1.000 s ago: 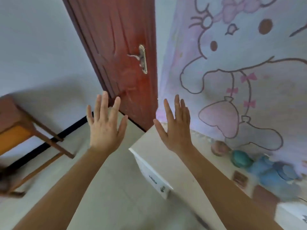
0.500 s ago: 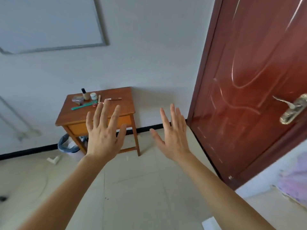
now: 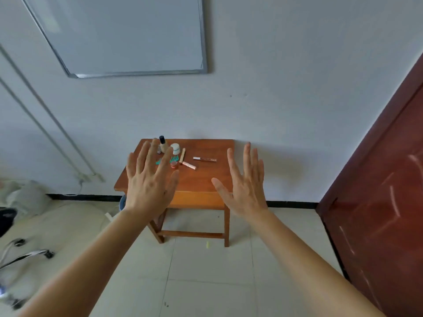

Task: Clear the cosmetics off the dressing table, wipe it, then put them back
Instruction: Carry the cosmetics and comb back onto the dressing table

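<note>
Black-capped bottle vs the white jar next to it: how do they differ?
The black-capped bottle is tall and narrow with a beige body; the white jar is short and wide. The bottle's cap is dark, while the jar is pale all over with a faint teal band at its base. The left hand partly overlaps the bottle in view; the jar shows whole. Both stand upright at the back of the wooden table.

The view has swung left: a second ago it faced the door (image 3: pixel 377 202) and a cartoon curtain over a white counter, and now that curtain and counter are gone and the door sits at the right edge. The desk (image 3: pixel 201 179), half a second ago up left, now lies centred behind both hands. A whiteboard (image 3: pixel 128 35) shows more fully above it. A chair base (image 3: pixel 25 255) has appeared lower left.
</note>
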Demonstrator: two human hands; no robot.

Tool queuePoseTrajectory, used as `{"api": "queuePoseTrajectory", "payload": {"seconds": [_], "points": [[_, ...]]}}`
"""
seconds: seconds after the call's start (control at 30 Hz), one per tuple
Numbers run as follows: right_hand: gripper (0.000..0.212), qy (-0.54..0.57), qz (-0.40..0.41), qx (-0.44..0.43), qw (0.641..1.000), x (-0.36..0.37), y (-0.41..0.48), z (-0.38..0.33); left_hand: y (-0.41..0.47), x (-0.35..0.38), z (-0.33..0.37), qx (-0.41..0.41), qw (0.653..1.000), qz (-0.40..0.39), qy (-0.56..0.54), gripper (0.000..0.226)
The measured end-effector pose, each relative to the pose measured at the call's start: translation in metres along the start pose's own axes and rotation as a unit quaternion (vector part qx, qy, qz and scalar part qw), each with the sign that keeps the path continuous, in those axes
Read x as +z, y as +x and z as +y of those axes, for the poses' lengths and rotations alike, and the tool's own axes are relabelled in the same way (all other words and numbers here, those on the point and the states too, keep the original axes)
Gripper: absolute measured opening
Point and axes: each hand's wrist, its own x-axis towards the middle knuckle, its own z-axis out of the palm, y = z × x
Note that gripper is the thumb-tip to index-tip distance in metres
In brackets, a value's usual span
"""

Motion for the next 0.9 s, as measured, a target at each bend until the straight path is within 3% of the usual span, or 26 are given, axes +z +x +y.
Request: {"api": "queuePoseTrajectory", "payload": {"seconds": [0.23, 0.47, 0.6, 0.9], "points": [[0.086, 0.008, -0.064, -0.018, 0.998, 0.061, 0.11, -0.003, 0.067, 0.04, -0.062, -0.093, 0.994, -0.035, 0.042, 0.058], [0.083, -0.05, -0.125, -0.028, 0.991, 0.148, 0.154, 0.003, 0.102, 0.13, -0.127, -0.14, 0.979, -0.143, 0.041, 0.059], [0.087, -0.098, -0.173, -0.008, 0.98, 0.199, 0.185, 0.016, 0.133, 0.196, -0.166, -0.112, 0.972, -0.201, 0.046, 0.063], [0.086, -0.129, -0.231, 0.14, 0.954, 0.274, 0.29, 0.012, 0.247, 0.298, -0.257, -0.002, 0.96, -0.278, 0.014, 0.063]]}}
